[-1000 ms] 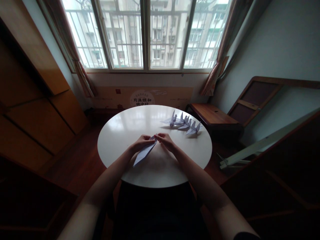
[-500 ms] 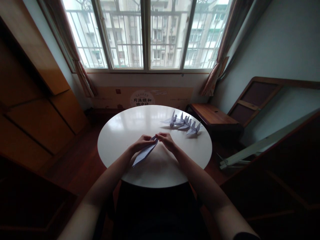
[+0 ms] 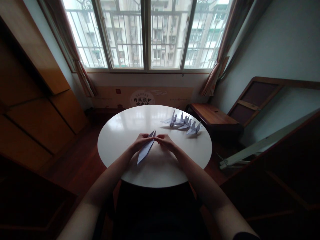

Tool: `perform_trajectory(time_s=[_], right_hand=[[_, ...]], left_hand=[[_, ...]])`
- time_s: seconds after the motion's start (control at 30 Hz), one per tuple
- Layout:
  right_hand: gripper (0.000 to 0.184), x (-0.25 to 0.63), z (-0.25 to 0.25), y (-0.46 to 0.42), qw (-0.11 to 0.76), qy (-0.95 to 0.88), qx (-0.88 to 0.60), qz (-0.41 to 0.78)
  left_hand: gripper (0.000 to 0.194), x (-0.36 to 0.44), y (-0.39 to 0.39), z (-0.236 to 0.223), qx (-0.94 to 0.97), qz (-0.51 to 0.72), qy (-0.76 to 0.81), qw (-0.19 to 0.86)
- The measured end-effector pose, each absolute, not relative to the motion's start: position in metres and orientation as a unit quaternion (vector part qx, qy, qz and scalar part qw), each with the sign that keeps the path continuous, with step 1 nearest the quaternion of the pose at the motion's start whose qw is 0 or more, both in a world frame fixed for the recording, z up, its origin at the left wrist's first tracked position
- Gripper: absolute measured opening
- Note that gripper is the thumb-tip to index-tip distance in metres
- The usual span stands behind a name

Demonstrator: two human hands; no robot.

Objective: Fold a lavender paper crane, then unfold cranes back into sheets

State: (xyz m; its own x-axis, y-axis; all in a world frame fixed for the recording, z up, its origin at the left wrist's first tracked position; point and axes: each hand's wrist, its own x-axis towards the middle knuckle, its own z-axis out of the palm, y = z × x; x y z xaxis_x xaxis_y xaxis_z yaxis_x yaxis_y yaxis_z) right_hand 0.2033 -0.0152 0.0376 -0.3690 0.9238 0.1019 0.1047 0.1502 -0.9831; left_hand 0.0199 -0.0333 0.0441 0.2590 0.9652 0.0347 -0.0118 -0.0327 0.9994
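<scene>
A long, narrow piece of folded paper [image 3: 145, 152], pale bluish-white, is held over the near middle of the round white table. My left hand [image 3: 141, 141] is closed around its left side, thumb laid over it. At its right edge my right hand [image 3: 164, 140] pinches the paper with thumb and fingertips. Two pointed tips stick up past the fingers, and the wider pointed end slants down toward me on the left. Some fingers of both hands are hidden. Several folded paper cranes [image 3: 185, 123] stand together at the far right of the table.
The round white table [image 3: 117, 133] stands below a barred window [image 3: 165, 36]. Behind it lies a printed cardboard panel [image 3: 172, 95]. To the right is a low wooden bench [image 3: 212, 114], and wooden cabinets [image 3: 32, 123] line the left.
The folded paper has turned steeper, its tips now pointing up and away from me. My right hand has shifted slightly down its edge. The cranes have not moved.
</scene>
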Motion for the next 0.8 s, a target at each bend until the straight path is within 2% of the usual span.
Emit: perform_trajectory(time_s=[0.37,0.8], right_hand=[[0.052,0.197,0.028,-0.008,0.426,-0.667,-0.352,0.500],[0.048,0.201,0.031,-0.008,0.443,-0.658,-0.361,0.489]], left_hand=[[0.048,0.023,-0.037,0.048,0.541,0.454,0.415,0.574],[0.049,0.021,-0.037,0.051,0.486,0.412,0.440,0.633]])
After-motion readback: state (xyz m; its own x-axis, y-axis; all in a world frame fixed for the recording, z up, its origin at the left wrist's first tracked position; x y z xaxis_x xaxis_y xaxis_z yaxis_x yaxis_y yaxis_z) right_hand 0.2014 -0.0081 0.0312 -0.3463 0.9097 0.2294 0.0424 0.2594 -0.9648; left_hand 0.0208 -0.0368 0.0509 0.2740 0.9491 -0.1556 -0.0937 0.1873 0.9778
